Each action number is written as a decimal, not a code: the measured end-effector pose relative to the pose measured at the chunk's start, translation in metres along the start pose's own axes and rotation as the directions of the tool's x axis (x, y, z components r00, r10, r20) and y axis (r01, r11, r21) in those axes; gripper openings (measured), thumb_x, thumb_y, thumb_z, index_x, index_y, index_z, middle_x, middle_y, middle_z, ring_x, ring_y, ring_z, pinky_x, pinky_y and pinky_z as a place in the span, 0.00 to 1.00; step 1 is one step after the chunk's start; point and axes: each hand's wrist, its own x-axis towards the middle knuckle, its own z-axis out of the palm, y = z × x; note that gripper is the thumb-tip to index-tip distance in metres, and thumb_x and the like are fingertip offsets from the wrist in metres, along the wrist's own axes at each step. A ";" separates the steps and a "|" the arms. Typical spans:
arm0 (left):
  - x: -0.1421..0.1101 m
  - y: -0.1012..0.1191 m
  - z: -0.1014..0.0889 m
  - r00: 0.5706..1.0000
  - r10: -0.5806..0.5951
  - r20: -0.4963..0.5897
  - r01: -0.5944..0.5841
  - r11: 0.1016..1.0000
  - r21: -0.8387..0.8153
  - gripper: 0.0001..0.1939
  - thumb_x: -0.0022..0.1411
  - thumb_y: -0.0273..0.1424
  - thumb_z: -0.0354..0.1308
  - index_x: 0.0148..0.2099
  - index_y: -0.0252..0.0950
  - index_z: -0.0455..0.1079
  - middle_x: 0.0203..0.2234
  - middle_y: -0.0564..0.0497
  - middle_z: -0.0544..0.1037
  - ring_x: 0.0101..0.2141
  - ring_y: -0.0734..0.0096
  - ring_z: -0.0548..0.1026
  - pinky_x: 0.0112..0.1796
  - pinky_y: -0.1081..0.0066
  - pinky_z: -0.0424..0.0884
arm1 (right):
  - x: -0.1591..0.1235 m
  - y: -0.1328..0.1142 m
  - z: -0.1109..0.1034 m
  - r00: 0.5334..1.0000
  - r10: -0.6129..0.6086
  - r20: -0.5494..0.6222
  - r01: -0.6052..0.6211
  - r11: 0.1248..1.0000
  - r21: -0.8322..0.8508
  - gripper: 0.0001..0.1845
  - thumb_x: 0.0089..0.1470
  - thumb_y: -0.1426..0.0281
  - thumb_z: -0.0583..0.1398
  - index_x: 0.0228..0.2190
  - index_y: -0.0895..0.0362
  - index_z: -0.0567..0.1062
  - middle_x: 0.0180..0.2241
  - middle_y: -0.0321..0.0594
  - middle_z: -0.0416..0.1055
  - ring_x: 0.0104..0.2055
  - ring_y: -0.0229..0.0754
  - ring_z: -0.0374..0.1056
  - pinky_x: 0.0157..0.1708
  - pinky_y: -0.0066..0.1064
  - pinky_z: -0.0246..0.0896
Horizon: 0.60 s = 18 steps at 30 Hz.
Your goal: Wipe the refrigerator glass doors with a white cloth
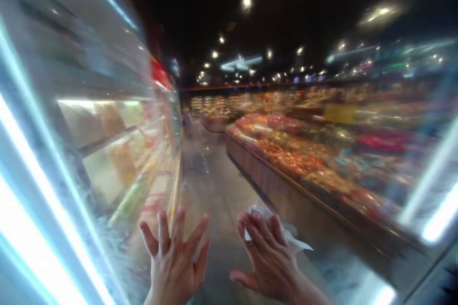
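My left hand [175, 262] is open, its fingers spread and lying flat against a glass pane [332, 252] right in front of me. My right hand [268, 257] lies flat on the same glass, fingers together, pressing a white crumpled cloth or paper wipe [294, 244] under its palm. The wipe sticks out above and to the right of the fingers. The two hands are about a hand's width apart at the bottom middle of the head view. The whole picture is smeared by motion.
Bright light strips [32, 176] run along the pane's left and right edges. Beyond the glass are chilled shelves with packaged goods [121, 152] at the left, a shop aisle floor [211, 176] in the middle and a long display counter of produce [286, 157] at the right.
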 end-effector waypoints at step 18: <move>-0.095 -0.078 -0.019 0.964 -0.262 0.040 0.264 0.964 -0.042 0.52 0.59 0.29 0.67 0.77 0.57 0.42 0.77 0.54 0.29 0.75 0.48 0.25 0.68 0.37 0.23 | 0.047 -0.127 0.035 0.993 -0.103 0.062 0.093 0.985 0.148 0.36 0.62 0.40 0.56 0.60 0.49 0.76 0.70 0.34 0.63 0.79 0.46 0.35 0.77 0.43 0.23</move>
